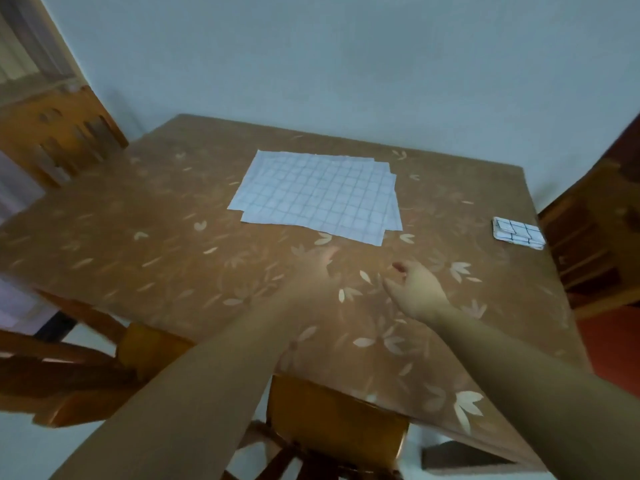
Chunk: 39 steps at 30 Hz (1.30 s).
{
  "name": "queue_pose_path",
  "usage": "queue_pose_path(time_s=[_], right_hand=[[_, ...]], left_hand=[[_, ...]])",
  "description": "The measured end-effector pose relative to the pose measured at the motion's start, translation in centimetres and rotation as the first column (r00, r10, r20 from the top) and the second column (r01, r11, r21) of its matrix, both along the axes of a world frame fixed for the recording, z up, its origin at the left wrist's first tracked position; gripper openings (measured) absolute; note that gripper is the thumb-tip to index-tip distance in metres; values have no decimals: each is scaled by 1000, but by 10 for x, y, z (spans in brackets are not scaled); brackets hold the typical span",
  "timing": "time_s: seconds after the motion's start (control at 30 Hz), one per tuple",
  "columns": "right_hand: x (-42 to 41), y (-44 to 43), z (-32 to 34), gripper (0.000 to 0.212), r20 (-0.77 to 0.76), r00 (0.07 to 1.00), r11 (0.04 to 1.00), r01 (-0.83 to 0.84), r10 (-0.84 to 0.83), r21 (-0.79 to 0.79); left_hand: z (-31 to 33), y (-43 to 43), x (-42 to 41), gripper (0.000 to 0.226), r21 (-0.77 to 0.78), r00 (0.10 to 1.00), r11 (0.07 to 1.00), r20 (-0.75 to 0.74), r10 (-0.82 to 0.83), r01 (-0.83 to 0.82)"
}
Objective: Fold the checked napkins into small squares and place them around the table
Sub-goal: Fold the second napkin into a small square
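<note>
A loose stack of flat checked napkins (317,195), white with thin dark lines, lies spread on the far middle of the table (138,237). One napkin folded into a small square (518,233) rests by the table's right edge. My left hand (311,271) is blurred by motion, held over the table just short of the stack's near edge, holding nothing. My right hand (414,289) hovers to its right with fingers loosely curled and apart, also without anything in it. Neither hand touches a napkin.
The table wears a brown cloth with pale leaf prints. Wooden chairs stand at the near edge (332,431), near left (62,358), far left (59,133) and right (595,237). A pale wall is behind the table.
</note>
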State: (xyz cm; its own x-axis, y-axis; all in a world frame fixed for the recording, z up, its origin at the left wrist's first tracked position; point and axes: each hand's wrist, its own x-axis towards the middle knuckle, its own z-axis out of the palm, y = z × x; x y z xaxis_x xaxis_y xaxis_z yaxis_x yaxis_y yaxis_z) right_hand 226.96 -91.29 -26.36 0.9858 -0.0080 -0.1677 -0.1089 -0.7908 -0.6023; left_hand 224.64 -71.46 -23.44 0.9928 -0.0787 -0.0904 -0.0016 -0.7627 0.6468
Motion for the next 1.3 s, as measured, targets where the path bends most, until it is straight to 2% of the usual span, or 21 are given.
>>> queue_pose_path(time_s=[0.1,0.2,0.27,0.5,0.73,0.9,1.07,1.13,1.2,1.3], right_hand=[[41,-4,-20,42,-26,998,991,-65,62,-115],[83,-10,-48,33,-27,991,971,-137,134,-198],[109,-14,-65,38,-69,982,946,-188,176,-263],[169,-12,-116,64,-108,929,829,-365,354,-423],[188,0,-135,76,-65,921,812,-370,383,-453],[181,6,-131,72,4,946,886,-301,323,-353],[164,-10,-107,55,240,929,957,-251,281,-147],[161,-18,-92,41,318,911,965,-234,261,-122],[158,-23,-74,19,381,897,975,-203,222,-90],[144,-26,-41,8,423,882,978,-182,210,-106]], left_hand=[[-27,-10,45,66,158,998,986,-53,-42,50],[-50,-16,91,63,304,994,951,-104,-32,62],[-66,-19,119,62,371,985,923,-165,-46,106],[-119,-18,196,57,475,963,870,-268,-3,135],[-152,-22,229,68,506,959,859,-274,72,80],[-159,-33,219,75,475,987,879,-156,50,30],[-148,-28,191,65,435,988,897,155,8,-75],[-136,-23,184,54,400,975,914,223,-26,-66],[-118,-20,179,33,357,957,930,290,-19,-90],[-84,-20,161,17,244,941,961,334,45,-133]])
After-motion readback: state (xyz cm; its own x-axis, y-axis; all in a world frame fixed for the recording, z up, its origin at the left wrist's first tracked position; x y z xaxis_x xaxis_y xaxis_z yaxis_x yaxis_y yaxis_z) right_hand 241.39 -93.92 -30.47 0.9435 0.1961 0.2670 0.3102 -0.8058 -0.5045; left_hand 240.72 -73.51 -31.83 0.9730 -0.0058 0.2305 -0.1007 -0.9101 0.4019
